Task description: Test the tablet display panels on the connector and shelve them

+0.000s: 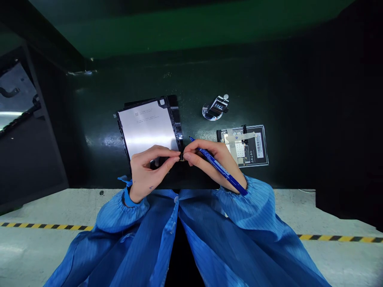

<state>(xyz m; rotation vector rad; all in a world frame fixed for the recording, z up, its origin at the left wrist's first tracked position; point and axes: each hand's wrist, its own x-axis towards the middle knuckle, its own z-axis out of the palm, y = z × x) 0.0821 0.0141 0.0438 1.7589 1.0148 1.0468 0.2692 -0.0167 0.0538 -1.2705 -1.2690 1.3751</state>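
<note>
- Two bare hands meet over a dark green, glossy work surface (191,79); a pale grey floor (74,199) with yellow-and-black striped tape (48,226) runs below the grip, on both sides of the wearer.
- Far left of the grip: a dark panelled compartment wall (38,151) with a grey metallic sheet (18,91) beyond its edge.
- Left hand (146,171): thumb and forefinger pinched on a small dark piece (181,156), too small to identify, at the near right corner of the silver rectangular panel with black edging (146,127). Panel lies left of and beyond the grip.
- Right hand (221,155): fingertips closed at the same spot; slim blue pen (221,168) held slantwise across it, tip pointing away.
- Writing: panel print and square code too small to read. Chrome tally counter (220,106), beyond and right of grip, seems to show 0047, last digit uncertain. Black-and-silver opened device (251,153), right of grip, bears a white barcode label (259,145); blue handwritten mark on its beige tape (239,136), illegible.
- Textures: panel brushed-bright, counter's round base mirror-like, blue sleeves (254,203) finely striped with gathered cuffs.
</note>
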